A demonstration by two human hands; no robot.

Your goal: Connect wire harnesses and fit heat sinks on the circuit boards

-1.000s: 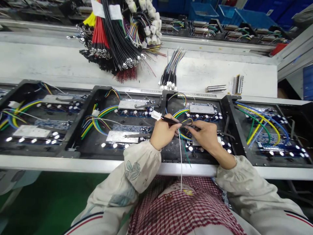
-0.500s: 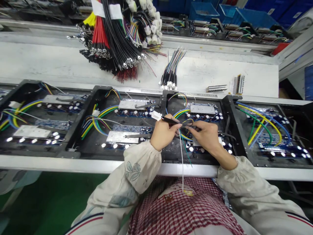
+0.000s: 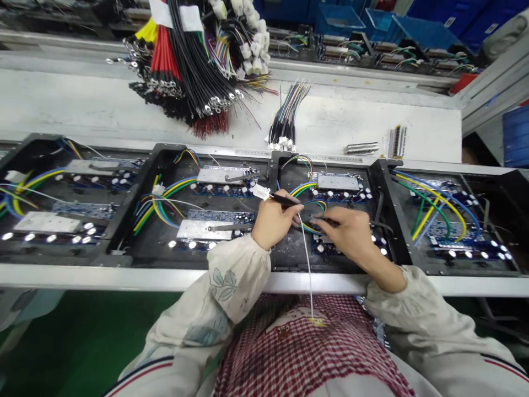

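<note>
My left hand (image 3: 273,221) is closed around a wire harness with a black sleeve (image 3: 285,200). Its white plug (image 3: 260,192) sticks out to the left of my fingers. A long white wire (image 3: 308,259) from the harness hangs over the front rail onto the apron. My right hand (image 3: 345,229) pinches at the end of a thin wire just above the lower circuit board (image 3: 320,247); the fingertips hide the exact spot. Thin coloured wires (image 3: 322,204) arc between the two hands. The upper circuit board (image 3: 339,183), with its metal plate, lies behind my hands.
Black trays with boards and thick coloured wires (image 3: 440,201) stand on both sides. Behind lie a small bundle of harnesses (image 3: 287,116), a large cable bundle (image 3: 194,66) and pin strips (image 3: 361,149). A metal rail (image 3: 124,277) runs along the front.
The green wire that hung beside the white one no longer hangs down; green now shows in the arc by my right fingers. My right fingertips are slightly farther from my left hand. The view has shifted a little.
</note>
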